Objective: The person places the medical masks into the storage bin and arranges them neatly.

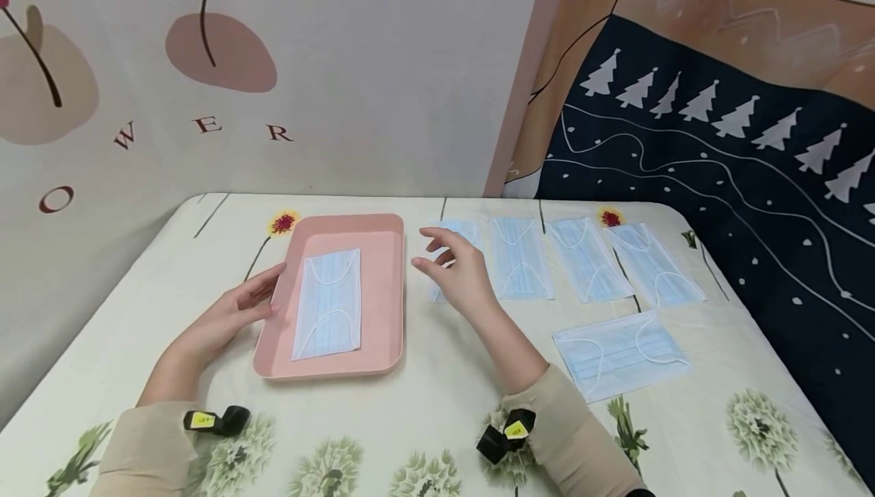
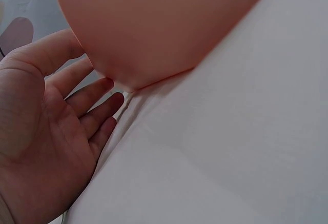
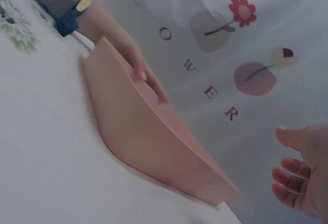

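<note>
A pink tray [image 1: 376, 292] lies on the table with one light-blue face mask [image 1: 328, 303] flat inside, ear loops on top. My left hand [image 1: 235, 311] is at the tray's left rim, its thumb and index finger at the edge. In the left wrist view the other fingers of the left hand [image 2: 61, 116] are loosely bent beside the tray's wall [image 2: 154, 34]. Just right of the tray, my right hand [image 1: 458, 273] hovers with thumb and index finger apart, holding nothing. Behind it a mask [image 1: 465, 229] is partly hidden.
More masks stand in a row to the right: one [image 1: 519, 257], another [image 1: 589, 257], and a slanted one [image 1: 652, 263]. Nearer me, a mask [image 1: 618, 356] lies sideways. The flowered tablecloth [image 1: 410, 421] covers the table, which reaches back to a printed curtain [image 1: 383, 87].
</note>
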### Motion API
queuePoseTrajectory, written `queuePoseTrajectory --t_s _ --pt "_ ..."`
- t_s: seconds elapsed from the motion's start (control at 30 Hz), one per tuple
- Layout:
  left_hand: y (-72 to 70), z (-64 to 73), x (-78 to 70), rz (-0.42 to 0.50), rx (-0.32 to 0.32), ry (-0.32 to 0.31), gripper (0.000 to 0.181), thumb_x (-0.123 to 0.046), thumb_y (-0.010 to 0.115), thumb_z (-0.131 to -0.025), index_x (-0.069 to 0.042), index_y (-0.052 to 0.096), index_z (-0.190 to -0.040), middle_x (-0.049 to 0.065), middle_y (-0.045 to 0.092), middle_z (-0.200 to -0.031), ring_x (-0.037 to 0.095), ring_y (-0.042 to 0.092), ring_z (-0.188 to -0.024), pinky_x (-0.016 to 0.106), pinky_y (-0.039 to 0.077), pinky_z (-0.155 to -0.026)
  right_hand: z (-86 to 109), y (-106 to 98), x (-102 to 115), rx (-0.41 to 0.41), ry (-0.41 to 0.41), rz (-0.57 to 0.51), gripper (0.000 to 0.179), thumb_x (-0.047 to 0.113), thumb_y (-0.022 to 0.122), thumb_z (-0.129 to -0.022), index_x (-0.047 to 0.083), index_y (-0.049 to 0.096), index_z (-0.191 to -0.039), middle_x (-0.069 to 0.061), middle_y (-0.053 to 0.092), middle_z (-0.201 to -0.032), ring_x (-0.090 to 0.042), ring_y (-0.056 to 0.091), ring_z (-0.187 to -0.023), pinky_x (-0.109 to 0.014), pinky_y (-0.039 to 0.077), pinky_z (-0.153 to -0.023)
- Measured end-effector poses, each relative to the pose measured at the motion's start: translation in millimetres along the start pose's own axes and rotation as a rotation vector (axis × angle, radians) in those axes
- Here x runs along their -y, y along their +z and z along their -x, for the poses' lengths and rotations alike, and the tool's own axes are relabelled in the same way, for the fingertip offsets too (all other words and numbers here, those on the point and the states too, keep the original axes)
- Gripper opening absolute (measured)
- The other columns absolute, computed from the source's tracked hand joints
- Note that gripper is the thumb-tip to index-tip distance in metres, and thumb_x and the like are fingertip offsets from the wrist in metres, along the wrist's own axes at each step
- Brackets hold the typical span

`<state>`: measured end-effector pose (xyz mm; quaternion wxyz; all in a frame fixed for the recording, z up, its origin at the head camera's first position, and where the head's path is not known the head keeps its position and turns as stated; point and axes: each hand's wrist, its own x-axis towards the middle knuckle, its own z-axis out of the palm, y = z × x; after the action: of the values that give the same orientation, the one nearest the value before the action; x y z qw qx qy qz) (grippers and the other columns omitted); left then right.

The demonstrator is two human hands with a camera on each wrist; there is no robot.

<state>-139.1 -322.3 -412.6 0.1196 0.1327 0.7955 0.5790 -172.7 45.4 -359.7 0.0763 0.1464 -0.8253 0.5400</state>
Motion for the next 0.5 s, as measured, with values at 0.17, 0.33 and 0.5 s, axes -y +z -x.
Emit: queuePoseTrajectory --t_s 0.17,0.33,0.5 --pt "0.5 0.9 -0.5 0.001 -0.001 0.01 0.066 -0.009 0.055 -0.097 -0.009 0.021 -0.153 0.021 0.017 -0.155 -0.005 0.031 -0.126 0.007 0.029 -0.093 -6.9 -13.7 -14.9 -0.056 0.041 0.015 0.044 0.016 0.075 -0.084 0.015 0.063 -0.126 -0.008 0.063 -0.103 -0.018 0.059 -0.082 -0.03 0.05 -0.064" --pt "1.0 1.4 -0.5 0.001 -0.001 0.015 0.066 -0.008 0.055 -0.097 -0.008 0.02 -0.153 0.022 0.017 -0.155 -0.006 0.03 -0.126 0.007 0.029 -0.093 -11.8 -25.6 -29.0 -0.097 0.082 0.012 0.043 0.015 0.074 -0.086 0.014 0.062 -0.127 -0.013 0.063 -0.106 -0.021 0.058 -0.084 -0.031 0.049 -0.063" --pt "1.1 1.2 -0.6 0.002 -0.001 0.007 0.066 -0.009 0.055 -0.097 -0.008 0.02 -0.153 0.022 0.016 -0.155 -0.005 0.03 -0.127 0.007 0.029 -0.093 -14.7 -34.5 -44.3 -0.116 0.125 0.003 0.043 0.014 0.072 -0.087 0.013 0.061 -0.129 -0.014 0.062 -0.108 -0.024 0.058 -0.087 -0.031 0.048 -0.065"
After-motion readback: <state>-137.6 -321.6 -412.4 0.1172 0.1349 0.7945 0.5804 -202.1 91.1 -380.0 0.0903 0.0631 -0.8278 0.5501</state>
